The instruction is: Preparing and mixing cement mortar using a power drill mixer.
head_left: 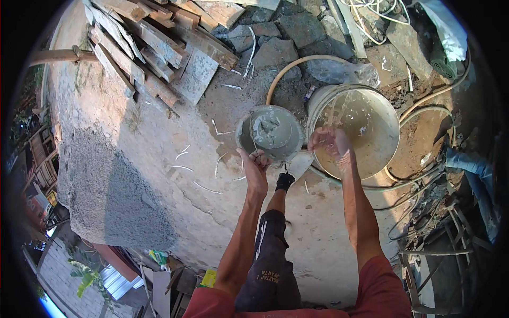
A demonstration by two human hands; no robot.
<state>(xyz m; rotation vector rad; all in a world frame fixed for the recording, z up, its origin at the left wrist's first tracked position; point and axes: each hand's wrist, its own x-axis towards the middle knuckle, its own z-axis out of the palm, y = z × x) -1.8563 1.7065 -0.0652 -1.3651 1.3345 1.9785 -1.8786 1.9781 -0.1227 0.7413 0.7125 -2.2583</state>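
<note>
A small round bucket (290, 119) with cloudy grey liquid and pale residue inside stands on the concrete. My left hand (258, 161) grips its near rim, fingers curled over the edge beside a thin wire-like handle. To its right stands a large pale bucket (395, 119) holding murky brownish water. My right hand (331, 142) is over the large bucket's left side, fingers bent and smeared by motion; whether anything is in them cannot be made out. Streaks of water show above that hand. A dark-shod foot (284, 181) is just below the small bucket.
Stacked wooden boards (159, 53) lie at the far left, with stone slabs (275, 52) beyond the buckets. A tan hose (290, 64) loops behind them, and more hoses (419, 183) coil at right. A grey sand or gravel pile (114, 196) spreads at left. White strips (207, 188) litter the concrete.
</note>
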